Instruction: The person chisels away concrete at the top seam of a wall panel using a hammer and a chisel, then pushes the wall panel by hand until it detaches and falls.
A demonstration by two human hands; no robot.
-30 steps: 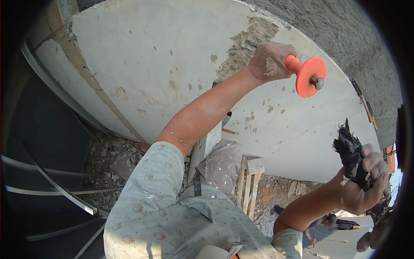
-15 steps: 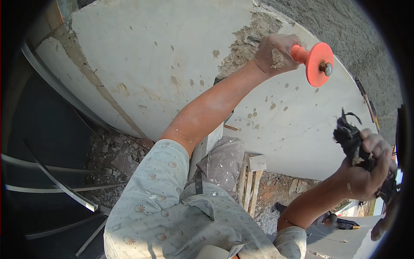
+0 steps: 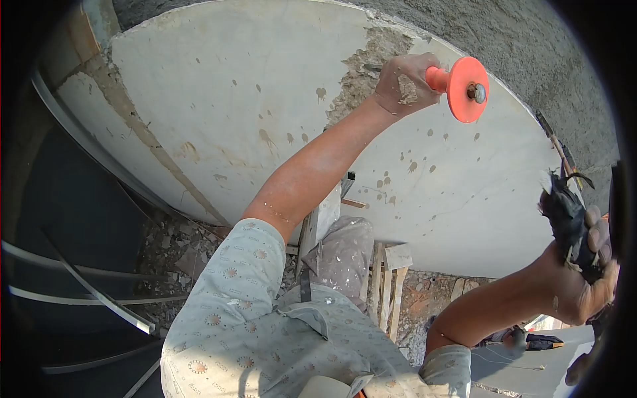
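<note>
My left hand (image 3: pixel 406 86) is closed around a chisel with an orange hand guard (image 3: pixel 467 89). A rusty, round-topped steel end pokes out of the guard. The far end of the chisel points left at a chipped, rough patch (image 3: pixel 355 83) of the pale wall (image 3: pixel 279 73), where plaster is gone. At the right edge, my right hand (image 3: pixel 577 285) has its fingers wrapped round a ragged black bundle (image 3: pixel 565 215) with torn strips. Part of that bundle is hidden by the fingers and the dark rim of the view.
Wooden supports (image 3: pixel 391 285) stand below the wall amid rubble (image 3: pixel 176 249). Curved metal strips (image 3: pixel 99 298) lie across a dark surface at left. Rough grey cement (image 3: pixel 531 53) lies beyond the wall's top edge. A dark fingertip-like shape (image 3: pixel 577 371) shows at lower right.
My right hand has swung right and slightly down with the black bundle, toward the edge of view. The view shifted a little; my left hand keeps hold of the chisel at the chipped patch.
</note>
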